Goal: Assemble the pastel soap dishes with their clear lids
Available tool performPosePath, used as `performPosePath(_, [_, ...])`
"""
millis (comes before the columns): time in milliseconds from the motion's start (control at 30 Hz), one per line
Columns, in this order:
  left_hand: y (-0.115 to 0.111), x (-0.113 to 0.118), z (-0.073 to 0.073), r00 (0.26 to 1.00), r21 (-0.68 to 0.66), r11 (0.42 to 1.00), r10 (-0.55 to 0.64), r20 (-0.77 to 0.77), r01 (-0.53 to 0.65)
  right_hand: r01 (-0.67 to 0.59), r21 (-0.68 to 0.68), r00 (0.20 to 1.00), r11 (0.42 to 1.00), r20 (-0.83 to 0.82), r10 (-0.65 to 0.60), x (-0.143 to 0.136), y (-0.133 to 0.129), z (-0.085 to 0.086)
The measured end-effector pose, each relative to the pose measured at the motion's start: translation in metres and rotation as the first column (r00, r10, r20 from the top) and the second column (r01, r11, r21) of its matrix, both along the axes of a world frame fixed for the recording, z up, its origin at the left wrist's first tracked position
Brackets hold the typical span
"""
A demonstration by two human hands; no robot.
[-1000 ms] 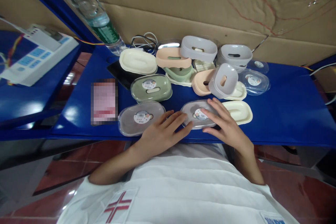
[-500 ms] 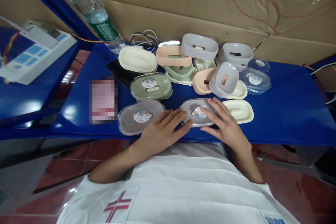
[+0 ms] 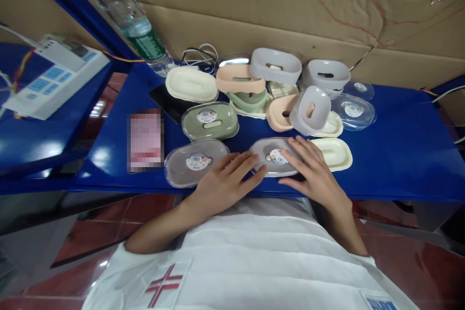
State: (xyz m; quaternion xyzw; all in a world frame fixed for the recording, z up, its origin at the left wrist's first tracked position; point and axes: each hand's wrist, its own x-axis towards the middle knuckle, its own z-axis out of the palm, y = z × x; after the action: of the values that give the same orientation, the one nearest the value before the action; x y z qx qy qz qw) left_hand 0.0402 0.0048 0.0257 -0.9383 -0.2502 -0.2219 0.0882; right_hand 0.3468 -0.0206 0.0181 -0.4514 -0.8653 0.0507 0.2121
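Note:
A grey soap box under a clear lid (image 3: 271,147), with a round label, lies flat near the table's front edge. My left hand (image 3: 227,174) reaches its left end with fingers stretched out. From the other side, my right hand (image 3: 308,160) lies with spread fingers over the box's right end. Neither hand is wrapped around it. Another grey lidded soap box (image 3: 189,167) sits to the left, partly behind my left hand. A cream soap tray (image 3: 336,155) is just right of my right hand. Behind stands a green lidded soap box (image 3: 209,128).
Several grey, peach and green soap box parts, including a grey one (image 3: 276,65), are piled at the back. A clear lid (image 3: 352,111) lies at right. At left are a blurred pink item (image 3: 145,140), a water bottle (image 3: 145,43) and a power strip (image 3: 54,85).
The view has shifted slightly. Both hands stay at the grey soap box with hardly any movement, and the other things keep their places.

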Motion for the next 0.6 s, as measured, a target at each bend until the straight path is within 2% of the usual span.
performPosePath(167, [-0.001,0.000,0.003,0.998,-0.010,0.998,-0.058,-0.034,0.058,0.046,-0.003,0.999,0.999,-0.005,-0.046,0.012,-0.019,0.006])
performPosePath(267, [-0.001,0.000,0.005,0.998,0.018,0.998,-0.053,-0.036,0.053,0.065,0.012,0.997,0.998,-0.046,-0.064,0.013,-0.036,0.008])
performPosePath(433, [-0.002,-0.004,0.000,0.991,0.053,0.994,-0.104,0.082,0.100,0.091,0.034,0.978,0.995,-0.193,-0.083,0.017,-0.061,0.010])
performPosePath(533, [-0.003,-0.005,-0.003,0.977,0.061,0.988,-0.148,0.156,0.140,0.241,0.083,0.940,0.967,-0.267,-0.211,0.041,-0.072,0.013])
performPosePath(600, [-0.002,-0.005,-0.003,0.976,0.067,0.987,-0.154,0.156,0.145,0.422,0.185,0.884,0.887,-0.303,-0.357,0.073,-0.078,0.011])
